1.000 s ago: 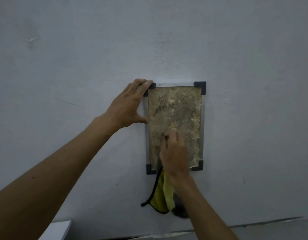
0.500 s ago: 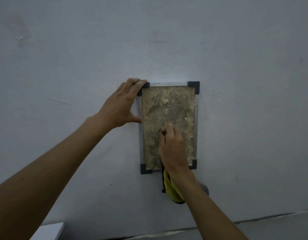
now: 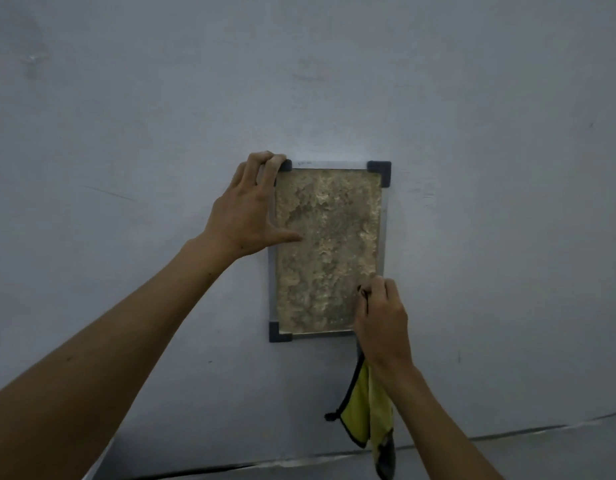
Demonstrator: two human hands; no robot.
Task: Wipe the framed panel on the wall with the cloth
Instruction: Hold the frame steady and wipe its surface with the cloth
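Hanging upright on the pale grey painted wall (image 3: 126,133) is the rectangular framed panel (image 3: 329,251), its mottled tan-and-grey face bordered by a thin silver frame with dark plastic corner caps. The left hand (image 3: 246,216) is bracing the panel's upper left corner, its fingers (image 3: 265,168) spread open and lying over the top cap, thumb reaching across onto the face. The right hand (image 3: 382,323) is pressing at the lower right corner, its fingers curled closed around the yellow-green cloth with black edging (image 3: 367,410), whose loose end is dangling below the wrist.
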